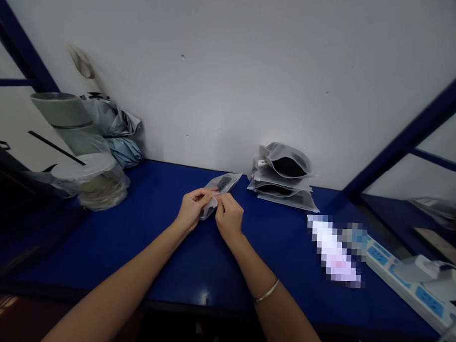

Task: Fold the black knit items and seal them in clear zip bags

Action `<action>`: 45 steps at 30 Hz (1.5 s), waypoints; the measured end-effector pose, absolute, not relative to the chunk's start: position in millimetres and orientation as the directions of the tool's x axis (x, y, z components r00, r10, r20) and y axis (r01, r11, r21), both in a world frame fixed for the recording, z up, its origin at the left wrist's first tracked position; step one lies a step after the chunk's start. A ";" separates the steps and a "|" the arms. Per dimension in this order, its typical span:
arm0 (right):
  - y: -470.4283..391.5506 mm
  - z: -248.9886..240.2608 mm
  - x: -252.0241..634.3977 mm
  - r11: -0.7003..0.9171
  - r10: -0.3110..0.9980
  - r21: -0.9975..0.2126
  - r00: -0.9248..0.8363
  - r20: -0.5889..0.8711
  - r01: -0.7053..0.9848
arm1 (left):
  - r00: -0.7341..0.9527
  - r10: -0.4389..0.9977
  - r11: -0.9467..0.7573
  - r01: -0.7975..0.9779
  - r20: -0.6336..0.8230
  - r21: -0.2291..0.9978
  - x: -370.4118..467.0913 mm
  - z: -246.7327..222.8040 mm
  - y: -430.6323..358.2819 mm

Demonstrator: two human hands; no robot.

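Both of my hands meet over a frosted plastic bag (pixel 231 179) near the middle of the blue table. A dark item shows through the bag's far part. My left hand (pixel 191 208) pinches the bag from the left, thumb and fingers pressed together. From the right, my right hand (pixel 230 217) grips it with curled fingers, close against the left fingertips. Part of the bag hangs below and between the hands. What the fingertips do at the bag's edge is too small to make out.
Similar bags with dark contents form a stack (pixel 283 180) by the wall. At left stand a lidded cup (pixel 86 167) with a black straw, a green cylinder (pixel 63 110) and a folded blue umbrella (pixel 124 152). A power strip (pixel 400 277) and a pixelated bright object (pixel 333 252) lie right on the table (pixel 142 268).
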State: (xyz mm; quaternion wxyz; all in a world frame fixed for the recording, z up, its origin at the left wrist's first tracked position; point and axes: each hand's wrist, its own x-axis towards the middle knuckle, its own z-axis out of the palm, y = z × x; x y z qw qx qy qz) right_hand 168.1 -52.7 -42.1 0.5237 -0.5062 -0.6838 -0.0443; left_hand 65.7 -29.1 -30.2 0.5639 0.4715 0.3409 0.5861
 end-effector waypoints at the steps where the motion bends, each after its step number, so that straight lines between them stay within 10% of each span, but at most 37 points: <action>1: -52.5 -42.0 167.9 0.488 0.646 -0.475 0.063 0.760 0.732 | 0.077 0.985 -0.121 -0.348 0.157 0.930 65.8 -29.7 -29.4; 9: -49.8 -45.4 167.8 0.479 0.645 -0.530 0.129 0.754 0.700 | -0.095 0.971 -0.238 -0.327 0.219 0.915 60.0 -26.9 -25.8; 13: -48.9 -46.3 168.7 0.453 0.664 -0.569 0.166 0.729 0.686 | -0.270 0.831 -0.497 0.034 0.486 0.867 56.8 -20.0 -33.5; 17: -50.3 -42.2 170.6 0.413 0.577 -0.570 0.279 0.767 0.710 | -0.174 0.718 -0.620 0.283 0.674 0.732 60.5 -21.2 -44.5; 22: -53.2 -39.4 172.6 0.614 0.542 -0.365 -0.037 0.840 0.699 | -0.132 0.592 -0.709 0.384 0.795 0.592 61.5 -31.3 -41.0; 45: -36.9 -51.2 180.0 0.161 0.783 -0.717 0.354 0.511 0.678 | 0.063 0.434 -0.804 0.477 0.899 0.355 60.2 -46.3 -40.5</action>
